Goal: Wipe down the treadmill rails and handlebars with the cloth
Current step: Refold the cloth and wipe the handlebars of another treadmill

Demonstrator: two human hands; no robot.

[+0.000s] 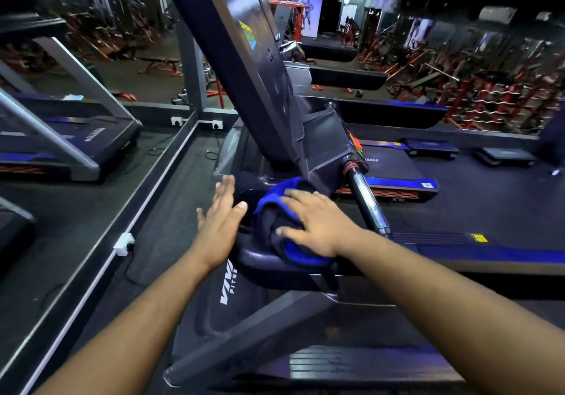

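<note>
Risk: our cloth (276, 211) is bunched and hangs off the console (269, 261) near edge, so it could slide off or snag if we push nearer; the handlebar (367, 202) just right looks unwiped yet. Right hand (318, 223) lies palm-down, fingers spread, pressing the cloth. Left hand (221, 211) is flat, fingers straight, holding nothing, beside the cupholder (247, 208).

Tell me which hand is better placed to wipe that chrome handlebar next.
Probably the right hand: it already presses the cloth on the console tray, just beside the handlebar. The left hand is open, holds nothing and lies farther away.
</note>
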